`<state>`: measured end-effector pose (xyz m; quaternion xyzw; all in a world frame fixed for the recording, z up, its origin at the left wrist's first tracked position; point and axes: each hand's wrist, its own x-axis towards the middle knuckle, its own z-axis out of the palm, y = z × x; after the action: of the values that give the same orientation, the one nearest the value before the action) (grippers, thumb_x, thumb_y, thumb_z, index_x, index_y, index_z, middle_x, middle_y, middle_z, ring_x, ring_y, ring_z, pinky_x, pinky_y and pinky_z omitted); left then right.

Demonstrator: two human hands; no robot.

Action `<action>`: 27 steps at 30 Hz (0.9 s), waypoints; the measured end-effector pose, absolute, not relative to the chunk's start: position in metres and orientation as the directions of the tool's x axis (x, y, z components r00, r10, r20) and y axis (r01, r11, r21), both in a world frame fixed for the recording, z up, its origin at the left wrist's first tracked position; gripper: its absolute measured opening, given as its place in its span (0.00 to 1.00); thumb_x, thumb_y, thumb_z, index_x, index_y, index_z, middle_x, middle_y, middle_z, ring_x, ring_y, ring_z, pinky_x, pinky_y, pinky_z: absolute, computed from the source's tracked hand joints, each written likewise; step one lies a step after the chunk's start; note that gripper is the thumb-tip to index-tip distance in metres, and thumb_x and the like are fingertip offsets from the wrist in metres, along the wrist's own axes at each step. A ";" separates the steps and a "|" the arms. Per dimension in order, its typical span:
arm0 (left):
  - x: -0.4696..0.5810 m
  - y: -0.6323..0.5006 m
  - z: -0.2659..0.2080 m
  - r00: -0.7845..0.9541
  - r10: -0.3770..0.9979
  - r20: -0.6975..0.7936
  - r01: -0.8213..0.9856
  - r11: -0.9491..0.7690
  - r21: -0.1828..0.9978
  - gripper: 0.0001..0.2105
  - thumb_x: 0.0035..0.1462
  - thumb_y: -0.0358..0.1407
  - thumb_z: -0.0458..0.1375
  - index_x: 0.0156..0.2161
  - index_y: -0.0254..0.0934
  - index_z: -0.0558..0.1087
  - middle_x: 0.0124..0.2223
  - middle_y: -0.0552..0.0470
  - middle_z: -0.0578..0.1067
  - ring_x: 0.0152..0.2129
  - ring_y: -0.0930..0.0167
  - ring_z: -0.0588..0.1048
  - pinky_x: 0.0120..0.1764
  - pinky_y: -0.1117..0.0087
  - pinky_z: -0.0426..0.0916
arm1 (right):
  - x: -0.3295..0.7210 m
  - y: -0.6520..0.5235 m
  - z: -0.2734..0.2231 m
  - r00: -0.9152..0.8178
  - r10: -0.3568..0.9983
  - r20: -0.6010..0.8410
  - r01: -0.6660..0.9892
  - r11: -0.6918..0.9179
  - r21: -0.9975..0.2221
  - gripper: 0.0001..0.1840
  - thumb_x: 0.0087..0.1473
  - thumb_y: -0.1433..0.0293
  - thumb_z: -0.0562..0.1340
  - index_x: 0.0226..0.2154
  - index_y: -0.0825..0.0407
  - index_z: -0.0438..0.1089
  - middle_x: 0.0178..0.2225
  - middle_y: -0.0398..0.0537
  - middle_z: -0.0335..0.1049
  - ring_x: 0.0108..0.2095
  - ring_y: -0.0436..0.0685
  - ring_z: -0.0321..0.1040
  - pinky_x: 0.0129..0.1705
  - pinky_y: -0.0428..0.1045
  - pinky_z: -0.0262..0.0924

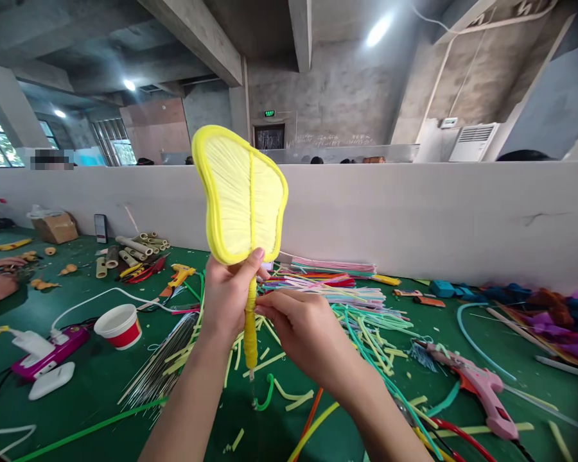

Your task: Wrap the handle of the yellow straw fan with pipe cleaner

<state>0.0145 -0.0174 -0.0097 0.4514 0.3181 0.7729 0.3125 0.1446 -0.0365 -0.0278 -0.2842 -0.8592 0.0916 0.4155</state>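
Upright before me stands a yellow hand fan, a pale ribbed panel edged with fuzzy pipe cleaner. Its handle is wrapped in yellow and ends in a thin clear tip. My left hand is closed around the top of the handle, thumb pressed at the base of the panel. My right hand is pinched at the right side of the handle, fingertips touching it; whatever lies between them is hidden. A curled green pipe cleaner is just below the handle's tip.
Pipe cleaner bundles and cut pieces litter the green table. A pink glue gun lies right. A paper cup, purple power strip, yellow glue gun and bamboo pieces stand left. Another person's hand is far left.
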 end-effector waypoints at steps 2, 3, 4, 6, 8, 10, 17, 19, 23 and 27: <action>0.016 -0.017 -0.010 -0.387 0.748 0.539 -0.207 -0.640 0.740 0.08 0.51 0.32 0.69 0.27 0.35 0.74 0.19 0.58 0.68 0.16 0.78 0.68 0.23 0.76 0.67 | 0.144 -0.036 -0.029 -0.487 0.560 0.670 0.454 0.818 -0.353 0.13 0.63 0.76 0.56 0.37 0.55 0.77 0.31 0.49 0.77 0.29 0.54 0.72 0.31 0.48 0.61; 0.016 -0.017 -0.009 -0.387 0.743 0.546 -0.235 -0.652 0.721 0.08 0.51 0.31 0.69 0.27 0.35 0.73 0.20 0.58 0.68 0.16 0.79 0.66 0.22 0.77 0.65 | 0.143 -0.035 -0.030 -0.479 0.556 0.679 0.468 0.816 -0.339 0.13 0.63 0.76 0.56 0.37 0.56 0.77 0.31 0.50 0.77 0.28 0.54 0.71 0.30 0.48 0.60; 0.016 -0.018 -0.008 -0.389 0.746 0.541 -0.278 -0.655 0.703 0.08 0.50 0.30 0.69 0.27 0.35 0.74 0.21 0.59 0.68 0.16 0.80 0.65 0.20 0.78 0.63 | 0.142 -0.035 -0.030 -0.466 0.554 0.690 0.466 0.816 -0.341 0.13 0.63 0.76 0.56 0.37 0.56 0.77 0.31 0.50 0.77 0.28 0.54 0.70 0.30 0.48 0.59; 0.015 -0.022 -0.003 -0.396 0.766 0.507 -0.395 -0.640 0.659 0.07 0.48 0.27 0.70 0.29 0.34 0.75 0.25 0.58 0.70 0.15 0.83 0.64 0.18 0.81 0.61 | 0.140 -0.034 -0.030 -0.427 0.570 0.702 0.407 0.815 -0.413 0.12 0.62 0.76 0.57 0.36 0.55 0.78 0.30 0.49 0.77 0.27 0.52 0.68 0.29 0.47 0.58; 0.013 -0.026 0.001 -0.390 0.798 0.460 -0.526 -0.603 0.600 0.09 0.46 0.24 0.70 0.31 0.34 0.75 0.29 0.58 0.72 0.16 0.85 0.63 0.17 0.83 0.60 | 0.138 -0.033 -0.028 -0.394 0.627 0.671 0.300 0.779 -0.551 0.10 0.61 0.75 0.60 0.34 0.53 0.78 0.27 0.45 0.76 0.24 0.49 0.64 0.28 0.46 0.56; 0.012 -0.029 0.006 -0.374 0.837 0.399 -0.642 -0.544 0.540 0.10 0.46 0.21 0.69 0.30 0.33 0.74 0.30 0.59 0.72 0.15 0.86 0.63 0.17 0.85 0.61 | 0.136 -0.032 -0.027 -0.385 0.705 0.596 0.178 0.690 -0.702 0.08 0.59 0.72 0.62 0.32 0.52 0.78 0.24 0.41 0.74 0.22 0.47 0.60 0.26 0.45 0.53; 0.014 -0.022 0.007 -0.320 0.921 0.223 -0.817 -0.387 0.428 0.06 0.62 0.24 0.58 0.35 0.34 0.76 0.34 0.51 0.79 0.33 0.75 0.80 0.40 0.75 0.79 | 0.131 -0.020 -0.034 -0.515 0.817 0.259 -0.119 0.231 -0.966 0.16 0.49 0.58 0.71 0.29 0.55 0.76 0.25 0.42 0.69 0.25 0.49 0.58 0.27 0.46 0.51; 0.013 -0.012 0.000 -0.305 0.918 0.252 -0.788 -0.392 0.474 0.02 0.59 0.25 0.62 0.35 0.33 0.76 0.35 0.52 0.80 0.30 0.76 0.80 0.37 0.77 0.79 | 0.131 -0.014 -0.039 -0.493 0.831 0.258 -0.118 0.230 -0.966 0.18 0.48 0.56 0.72 0.29 0.55 0.76 0.26 0.43 0.70 0.26 0.50 0.60 0.29 0.47 0.54; 0.008 0.009 -0.018 -0.252 0.954 0.165 -0.709 -0.298 0.640 0.09 0.52 0.32 0.70 0.36 0.31 0.77 0.30 0.53 0.79 0.22 0.76 0.78 0.28 0.78 0.77 | 0.133 -0.005 -0.043 -0.524 0.788 0.324 -0.182 0.267 -0.946 0.19 0.50 0.54 0.70 0.32 0.54 0.78 0.29 0.45 0.73 0.30 0.53 0.65 0.35 0.48 0.58; 0.005 0.014 -0.026 -0.099 0.973 0.208 -0.678 -0.219 0.702 0.17 0.48 0.39 0.72 0.41 0.33 0.76 0.38 0.49 0.81 0.32 0.68 0.81 0.37 0.71 0.78 | 0.137 -0.003 -0.041 -0.507 0.785 0.356 -0.262 0.252 -0.931 0.20 0.50 0.54 0.70 0.33 0.54 0.78 0.28 0.44 0.73 0.31 0.52 0.67 0.36 0.47 0.60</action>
<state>0.0048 0.0144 -0.0264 0.3312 0.2228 0.7070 0.5838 0.1369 -0.0031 -0.0408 -0.2017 -0.6482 0.5771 0.4539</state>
